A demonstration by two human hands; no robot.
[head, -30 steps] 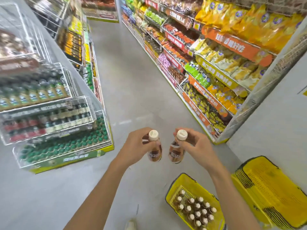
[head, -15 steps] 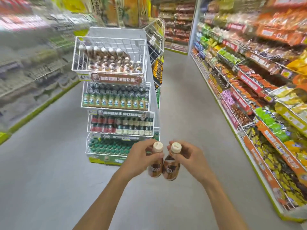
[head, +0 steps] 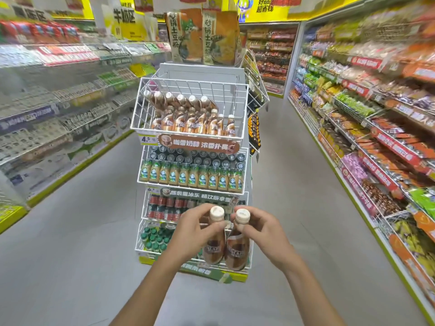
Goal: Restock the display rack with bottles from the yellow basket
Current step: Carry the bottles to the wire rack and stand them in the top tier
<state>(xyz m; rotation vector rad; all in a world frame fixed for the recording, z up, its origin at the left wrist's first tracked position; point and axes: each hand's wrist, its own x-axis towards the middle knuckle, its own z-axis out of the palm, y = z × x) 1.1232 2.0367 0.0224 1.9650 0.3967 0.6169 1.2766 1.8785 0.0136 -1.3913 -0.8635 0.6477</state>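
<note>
left hand [head: 193, 234] wrapped around the neck of the left bottle [head: 214, 243], thumb and fingers pinched just under its cream cap. right hand [head: 263, 234] grips the right bottle [head: 237, 249] the same way, fingertips at the neck below the cap. both bottles upright, brown coffee labels, bodies touching side by side, held low in front of the display rack [head: 193, 74], over its two bottom tiers. yellow basket not in view.

rack is white wire, four tiers, standing on grey floor [head: 70, 255] in mid-aisle. bottom tier [head: 147, 245]: green-capped bottles toward the left edge, right part hidden behind the hands. next tier up [head: 162, 208]: red-labelled dark bottles, partly hidden too. third tier [head: 191, 176]: a full front row of green-labelled cream bottles, dark caps in rows behind. top wire basket [head: 188, 130]: same brown coffee bottles as in the hands, standing along the front edge from the left corner across, more lying tilted against the back left; right rear part of that basket is bare wire. price tag [head: 147, 139] reading 4.5 at the front left corner, brown banner [head: 200, 144] beside it along the front edge.

on top of the rack, two large printed cartons [head: 202, 36]. snack shelving [head: 376, 128] runs down the right side of the aisle, blurred shelving [head: 47, 102] down the left, more shelves across the far end.
</note>
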